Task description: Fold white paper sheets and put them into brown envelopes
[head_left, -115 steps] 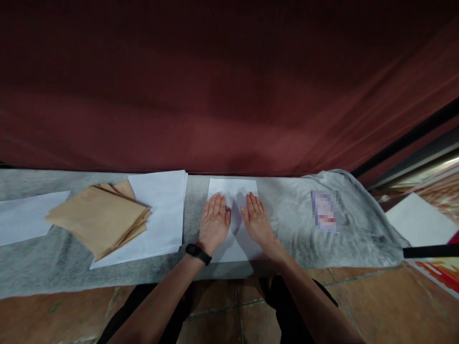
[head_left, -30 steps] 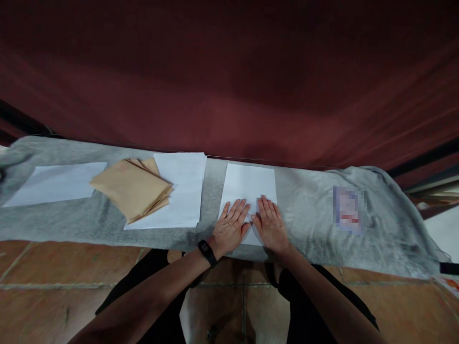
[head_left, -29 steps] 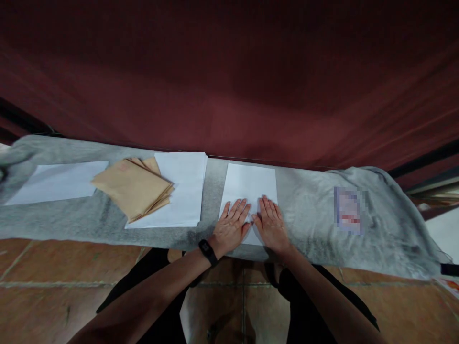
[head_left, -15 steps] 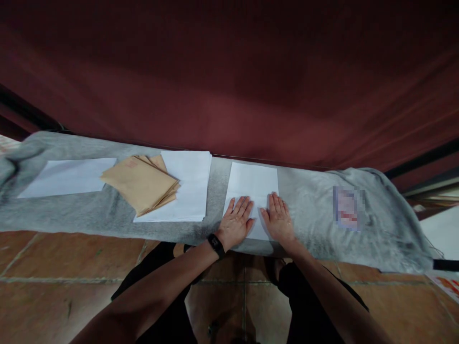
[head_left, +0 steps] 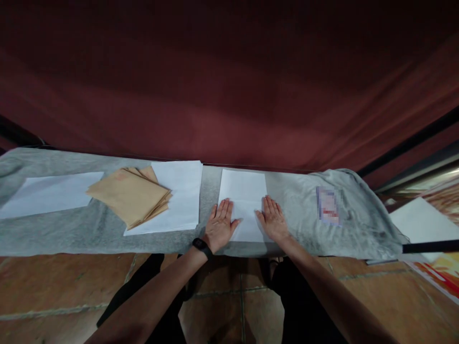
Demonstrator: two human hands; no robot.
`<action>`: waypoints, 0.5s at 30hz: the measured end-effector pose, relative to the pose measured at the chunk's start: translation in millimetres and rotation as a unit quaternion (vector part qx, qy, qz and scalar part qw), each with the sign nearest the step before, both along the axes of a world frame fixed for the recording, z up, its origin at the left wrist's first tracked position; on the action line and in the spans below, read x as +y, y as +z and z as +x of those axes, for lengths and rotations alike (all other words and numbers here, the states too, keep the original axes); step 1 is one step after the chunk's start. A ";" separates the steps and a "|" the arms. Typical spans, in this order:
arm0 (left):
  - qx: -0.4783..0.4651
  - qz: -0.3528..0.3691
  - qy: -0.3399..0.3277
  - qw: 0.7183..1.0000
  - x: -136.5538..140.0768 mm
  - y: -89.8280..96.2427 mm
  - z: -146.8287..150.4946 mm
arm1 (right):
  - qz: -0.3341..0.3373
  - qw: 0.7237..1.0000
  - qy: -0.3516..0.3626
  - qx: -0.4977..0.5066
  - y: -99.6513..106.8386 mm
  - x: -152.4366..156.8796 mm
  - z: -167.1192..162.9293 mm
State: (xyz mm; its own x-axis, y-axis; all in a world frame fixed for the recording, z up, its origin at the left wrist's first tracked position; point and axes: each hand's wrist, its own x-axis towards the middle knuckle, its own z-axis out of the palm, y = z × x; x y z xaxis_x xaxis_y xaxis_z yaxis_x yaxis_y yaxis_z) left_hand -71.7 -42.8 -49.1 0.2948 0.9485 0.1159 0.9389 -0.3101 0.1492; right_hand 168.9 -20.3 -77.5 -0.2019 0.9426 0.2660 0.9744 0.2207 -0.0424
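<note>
A white sheet of paper [head_left: 244, 184] lies on the grey cloth in front of me, with a faint crease running across its middle. My left hand [head_left: 219, 225] rests flat on the sheet's left edge, fingers stretched out; a black band is on that wrist. Flat on the right edge lies my right hand [head_left: 274, 220], its fingers also extended. Neither hand grips anything. To the left, several brown envelopes [head_left: 131, 196] are fanned out over a stack of white paper [head_left: 184, 191].
Another white sheet [head_left: 50, 191] lies at the far left. A small blurred card-like item [head_left: 329, 205] is on the right of the grey cloth [head_left: 297, 191]. A dark red curtain [head_left: 229, 105] hangs behind. Below is a tiled floor [head_left: 64, 279].
The view has shifted slightly. My left hand has moved to the sheet's left edge, farther from my right hand. Both hands stay flat on the paper.
</note>
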 end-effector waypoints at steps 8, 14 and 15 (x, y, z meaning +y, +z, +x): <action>-0.017 0.042 -0.017 0.999 11.4 -5.6 37.8 | 0.027 0.999 0.003 0.034 4.3 -3.9 -29.8; -0.016 0.066 -0.045 0.997 12.7 -12.3 44.2 | 0.010 0.996 0.073 0.054 5.8 -4.7 -46.3; -0.017 0.069 -0.044 0.997 12.4 -12.1 40.5 | 0.010 0.996 0.066 0.054 6.3 -4.5 -43.2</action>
